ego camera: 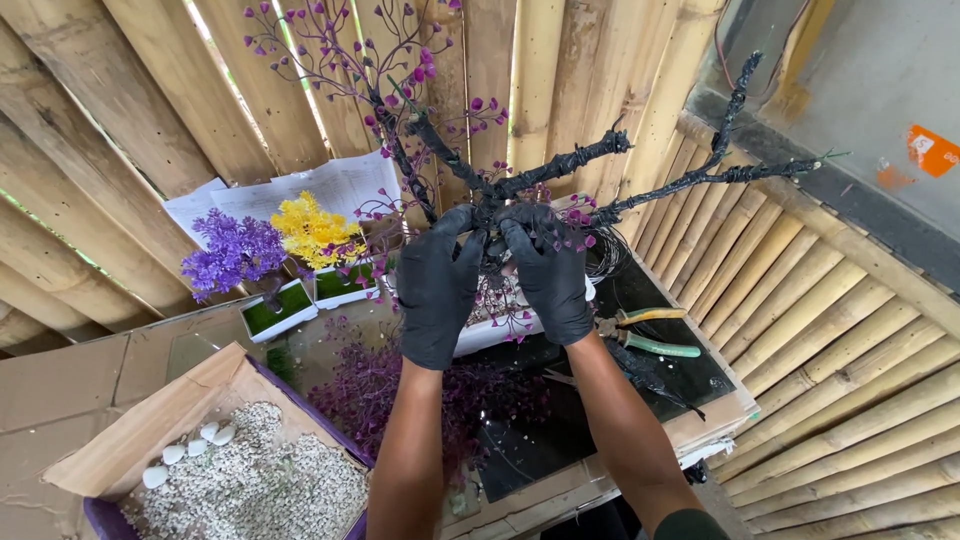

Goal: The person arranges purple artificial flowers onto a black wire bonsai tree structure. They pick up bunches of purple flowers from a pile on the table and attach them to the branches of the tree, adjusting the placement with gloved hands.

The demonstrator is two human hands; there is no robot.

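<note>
Hands: my left hand (437, 285) & right hand (548, 270), black-gloved, both clenched round wire tree (520, 185) trunk; black-wrapped branches w/ purple buds, green-handled pliers (645, 332) just right.

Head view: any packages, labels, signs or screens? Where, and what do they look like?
Cardboard box: lower left, open flaps, brown with purple sides, holds pale gravel and white pebbles.
Paper sheets: against the bamboo wall behind the small flower trees, white, printed.
Sticker: upper right on the grey wall, orange, angular.
No screens.
</note>
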